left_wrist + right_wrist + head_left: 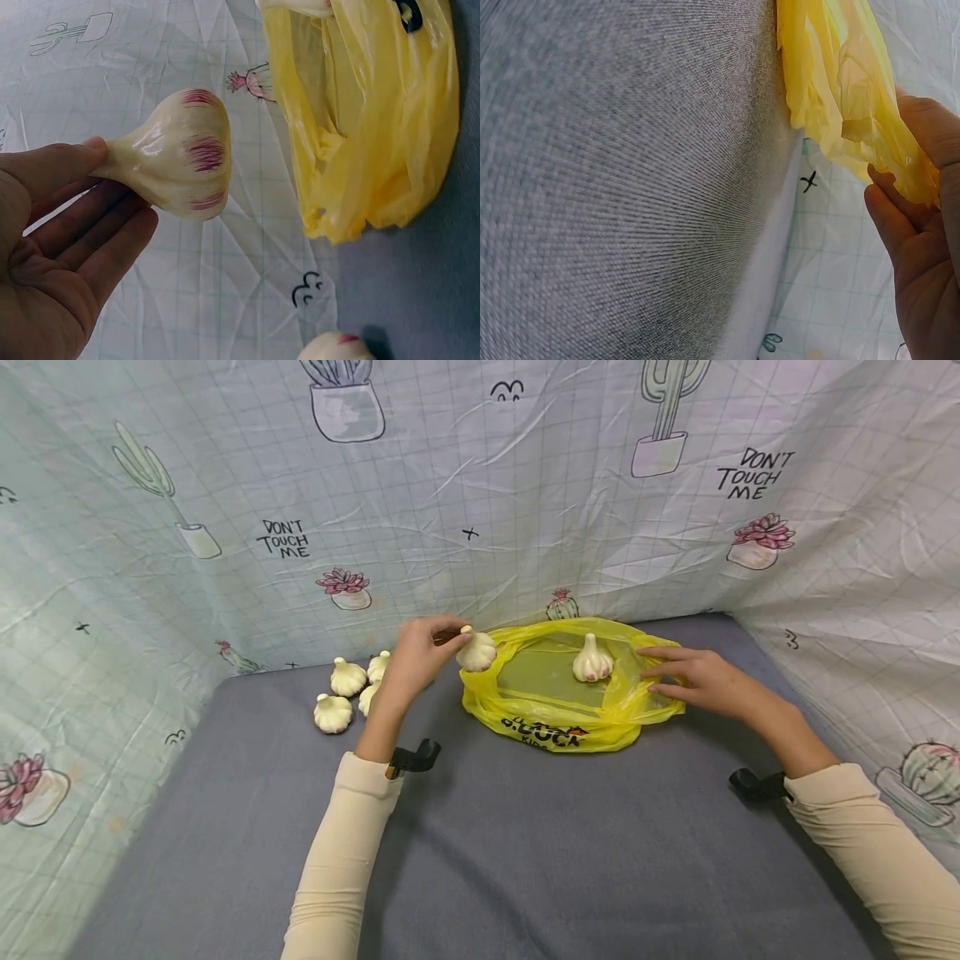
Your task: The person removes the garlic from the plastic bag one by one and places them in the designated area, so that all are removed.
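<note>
My left hand [417,656] pinches a garlic bulb [478,653] by its stem, at the left rim of a yellow plastic bag [558,722]. In the left wrist view the bulb [184,154], glossy cream with purple streaks, is held between thumb and fingertips. The bag lies with its mouth spread wide, and another garlic bulb [592,662] shows inside it. At the bag's right side my right hand [708,685] holds the rim. The right wrist view has the thin plastic [862,97] between that hand's thumb and fingers.
Several more garlic bulbs [333,713] are grouped on the grey tabletop [585,843] left of the bag, partly behind my left hand. A pale cloth [420,485] printed with cacti hangs behind the table and along its sides.
</note>
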`<act>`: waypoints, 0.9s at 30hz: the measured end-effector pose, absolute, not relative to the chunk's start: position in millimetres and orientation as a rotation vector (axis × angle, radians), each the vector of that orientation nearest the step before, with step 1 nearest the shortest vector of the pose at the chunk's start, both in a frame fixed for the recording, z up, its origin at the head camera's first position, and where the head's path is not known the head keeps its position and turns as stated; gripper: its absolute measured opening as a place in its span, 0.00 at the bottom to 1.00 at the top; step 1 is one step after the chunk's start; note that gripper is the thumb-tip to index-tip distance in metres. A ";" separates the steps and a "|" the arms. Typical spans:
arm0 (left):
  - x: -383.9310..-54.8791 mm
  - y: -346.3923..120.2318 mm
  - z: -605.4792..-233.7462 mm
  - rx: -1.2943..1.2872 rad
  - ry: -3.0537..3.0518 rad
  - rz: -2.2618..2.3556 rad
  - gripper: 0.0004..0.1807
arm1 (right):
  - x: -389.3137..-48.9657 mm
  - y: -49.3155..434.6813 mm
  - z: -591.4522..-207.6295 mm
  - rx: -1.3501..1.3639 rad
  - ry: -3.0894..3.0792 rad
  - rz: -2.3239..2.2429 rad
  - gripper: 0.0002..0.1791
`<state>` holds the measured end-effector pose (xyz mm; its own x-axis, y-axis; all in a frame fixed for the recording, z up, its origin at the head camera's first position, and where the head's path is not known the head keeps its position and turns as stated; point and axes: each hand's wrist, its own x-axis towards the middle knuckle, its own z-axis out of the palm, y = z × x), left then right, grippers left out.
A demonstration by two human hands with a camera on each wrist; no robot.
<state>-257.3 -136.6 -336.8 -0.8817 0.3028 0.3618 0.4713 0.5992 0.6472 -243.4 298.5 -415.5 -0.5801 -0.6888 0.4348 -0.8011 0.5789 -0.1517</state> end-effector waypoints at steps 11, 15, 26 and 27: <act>-253.3 -156.1 -338.8 -0.596 -2.645 -1.093 0.13 | -243.1 299.8 -413.3 1.208 -2.495 0.482 0.15; -252.7 -162.4 -340.9 -0.592 -2.646 -1.086 0.14 | -242.6 299.3 -411.9 1.204 -2.501 0.476 0.15; -257.4 -180.6 -342.1 -0.571 -2.703 -0.984 0.13 | -243.1 299.7 -412.4 1.230 -2.495 0.498 0.16; -257.6 -182.4 -341.9 -0.571 -2.709 -0.977 0.13 | -242.7 299.5 -412.4 1.229 -2.495 0.497 0.16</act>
<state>-257.6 -182.4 -341.9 -0.9041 0.2874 0.3164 0.4232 0.7061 0.5678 -242.7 299.5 -412.4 -0.5811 -0.6947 0.4239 -0.8041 0.5704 -0.1675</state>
